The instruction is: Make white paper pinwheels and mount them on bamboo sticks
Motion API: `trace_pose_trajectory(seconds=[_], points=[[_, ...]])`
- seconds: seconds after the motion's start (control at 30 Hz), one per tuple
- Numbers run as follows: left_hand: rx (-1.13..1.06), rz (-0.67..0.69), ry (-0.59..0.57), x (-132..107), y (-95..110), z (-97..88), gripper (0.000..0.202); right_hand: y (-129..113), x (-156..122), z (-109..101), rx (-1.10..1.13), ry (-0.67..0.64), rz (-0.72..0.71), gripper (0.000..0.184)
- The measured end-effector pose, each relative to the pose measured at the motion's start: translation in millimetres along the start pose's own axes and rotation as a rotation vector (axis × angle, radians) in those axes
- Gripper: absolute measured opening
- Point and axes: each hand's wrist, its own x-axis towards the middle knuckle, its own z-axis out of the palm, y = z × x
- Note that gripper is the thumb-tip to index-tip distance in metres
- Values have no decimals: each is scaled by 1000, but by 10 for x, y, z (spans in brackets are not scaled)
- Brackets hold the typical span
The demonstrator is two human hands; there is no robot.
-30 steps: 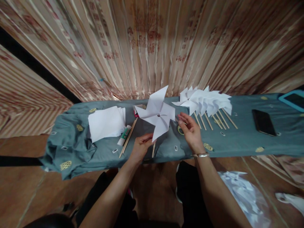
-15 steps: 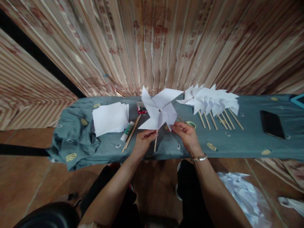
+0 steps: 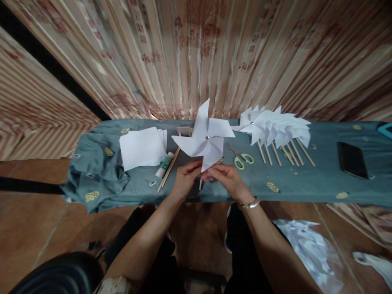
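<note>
A white paper pinwheel (image 3: pixel 214 143) with a shiny pin at its centre is held upright over the near edge of the cloth-covered table. My left hand (image 3: pixel 184 179) is closed on its wooden stick, just below the blades. Fingers of my right hand (image 3: pixel 229 179) pinch at the stick and the lower blade's tip; which of the two they grip is partly hidden. Right of the blades lie green-handled scissors (image 3: pixel 239 159). A glue stick (image 3: pixel 164 165) and loose wooden sticks (image 3: pixel 169 171) are left of my left hand. Behind the pinwheel, a small box (image 3: pixel 183 130) is partly covered.
A stack of white paper (image 3: pixel 142 148) lies on the left of the table (image 3: pixel 309 179). Several finished pinwheels (image 3: pixel 272 127) overlap at the back right. Farther right is a black phone (image 3: pixel 353 160). A plastic bag of white paper pieces (image 3: pixel 312 249) rests on the floor.
The pinwheel's blades have turned. My right hand has moved left, from a right-hand blade to near the stick, uncovering the scissors. My left hand still holds the stick.
</note>
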Motion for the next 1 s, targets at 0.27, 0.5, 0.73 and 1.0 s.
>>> trace_pose_trajectory(seconds=[0.27,0.5,0.73,1.0], points=[[-54,-39,-6,11,12,-19,32,-88,-55,-351,102,95,-22,30],[-33,-86,-82,-6,0,-30,34,-108,35,-726,272,600,-215,29],[-52,-111,-87,-2,9,-13,35,-105,7,-479,-9,287,-25,38],[-43,-91,-87,-17,53,18,36,-63,27,-293,12,203,-17,36]])
